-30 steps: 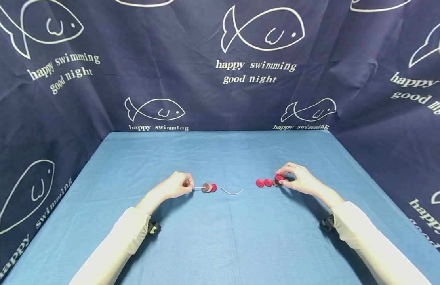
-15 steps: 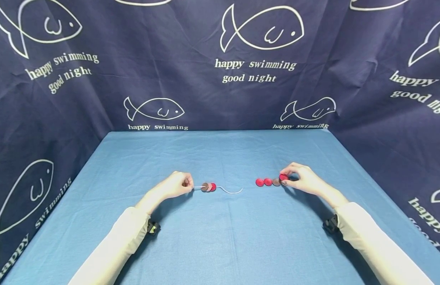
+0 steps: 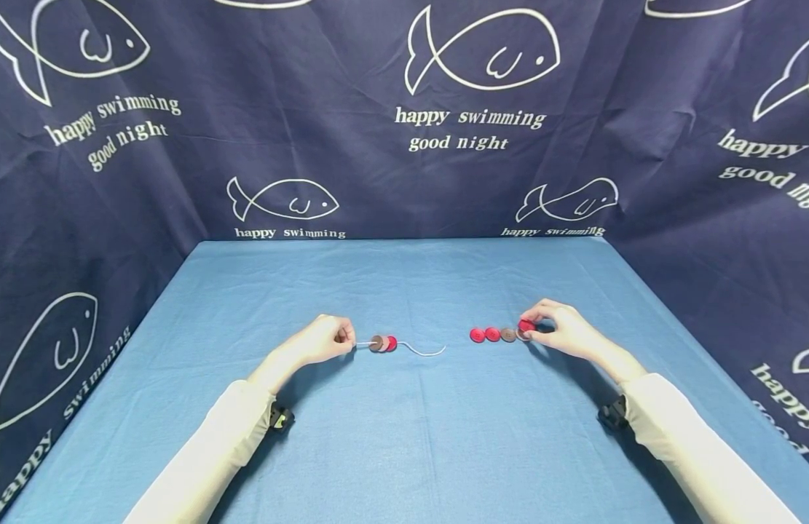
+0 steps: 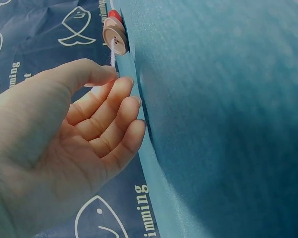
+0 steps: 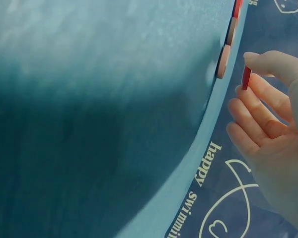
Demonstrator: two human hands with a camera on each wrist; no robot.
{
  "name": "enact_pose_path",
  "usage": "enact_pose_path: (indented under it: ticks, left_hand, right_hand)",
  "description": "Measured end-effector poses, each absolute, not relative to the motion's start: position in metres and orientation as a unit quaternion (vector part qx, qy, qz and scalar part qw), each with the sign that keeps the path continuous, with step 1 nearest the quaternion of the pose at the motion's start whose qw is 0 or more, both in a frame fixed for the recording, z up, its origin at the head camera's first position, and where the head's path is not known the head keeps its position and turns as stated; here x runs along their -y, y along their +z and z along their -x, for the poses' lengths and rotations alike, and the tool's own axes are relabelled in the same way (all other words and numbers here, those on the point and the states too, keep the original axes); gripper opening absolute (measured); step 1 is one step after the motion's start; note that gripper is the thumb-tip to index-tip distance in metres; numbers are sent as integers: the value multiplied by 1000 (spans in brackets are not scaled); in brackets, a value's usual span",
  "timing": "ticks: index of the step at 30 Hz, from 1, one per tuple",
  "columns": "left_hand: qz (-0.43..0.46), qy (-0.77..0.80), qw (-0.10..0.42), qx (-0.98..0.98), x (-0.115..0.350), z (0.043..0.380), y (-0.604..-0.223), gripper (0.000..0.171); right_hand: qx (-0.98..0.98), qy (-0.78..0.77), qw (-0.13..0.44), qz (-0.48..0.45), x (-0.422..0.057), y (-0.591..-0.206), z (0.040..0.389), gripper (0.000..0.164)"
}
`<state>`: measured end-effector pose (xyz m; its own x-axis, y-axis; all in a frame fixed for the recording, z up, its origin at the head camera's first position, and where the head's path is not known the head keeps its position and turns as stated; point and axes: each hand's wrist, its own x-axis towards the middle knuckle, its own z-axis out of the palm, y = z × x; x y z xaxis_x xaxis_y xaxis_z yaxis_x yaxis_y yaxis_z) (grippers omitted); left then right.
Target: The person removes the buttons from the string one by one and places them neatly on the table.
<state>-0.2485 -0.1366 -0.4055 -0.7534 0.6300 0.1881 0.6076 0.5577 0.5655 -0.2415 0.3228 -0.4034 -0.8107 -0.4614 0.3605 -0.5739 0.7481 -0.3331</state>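
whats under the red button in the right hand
The right hand pinches a red button off the blue cloth. Right below it a pale button lies flat, partly covered; whether the two touch cannot be seen.

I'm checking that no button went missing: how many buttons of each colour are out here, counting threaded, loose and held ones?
Red buttons: 4
Brown buttons: 2
Pink buttons: 2
Total: 8

light: bright, even | shadows: soft under arms | wrist views: blurred
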Motion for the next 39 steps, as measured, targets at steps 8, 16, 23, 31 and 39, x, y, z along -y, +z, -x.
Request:
enact_pose_path:
  ticks: [8,16,23,31,39]
  left_hand:
    - [-319,292,35,-901,136,250,-405,6]
    - [-315,291,38,-902,135,249,-403,5]
    - [-317,292,38,-902,135,250,-405,6]
    - [-315,287,37,-904,136,251,-407,5]
    - [-321,289,33,-901,136,251,-407,5]
  right_hand:
    - [930,216,126,-268,-328,-401,239,25]
    - [931,215,131,-265,-332,-402,238,24]
    - [930,215,136,-265,-335,-404,237,24]
    - [927,220,138,-270,-337,-404,236,22]
    - [931,210,131,-268,-337,-403,236,22]
